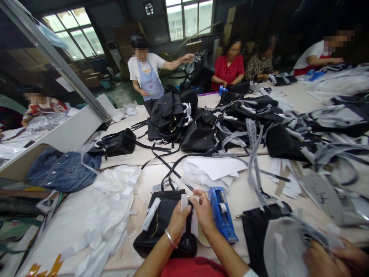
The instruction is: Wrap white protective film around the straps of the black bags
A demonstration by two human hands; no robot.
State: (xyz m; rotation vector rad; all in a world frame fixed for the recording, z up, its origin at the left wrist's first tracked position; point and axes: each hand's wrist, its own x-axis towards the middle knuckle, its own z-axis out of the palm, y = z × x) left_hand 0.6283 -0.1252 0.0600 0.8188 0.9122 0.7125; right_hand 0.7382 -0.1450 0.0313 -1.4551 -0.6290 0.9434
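A black bag [150,231] with a gold zipper lies on the table in front of me, its straps reaching away from me. Over its right part, my left hand [180,217] pinches a piece of white wrapping [183,202] and a black strap [188,221]. My right hand [203,211] is close beside it, its fingers closed on the wrapping's upper right part near the strap. A strip of white wrap [152,214] rests on the bag's left side. Just right of my right hand stands a blue tape dispenser [223,215].
Black bags [168,115] are piled across the table's far side. White wrapping sheets [112,200] lie at the left, near a denim garment [65,169]. Paper sheets [216,167] lie ahead. Another person's hands [325,257] work at the lower right; several people stand or sit beyond.
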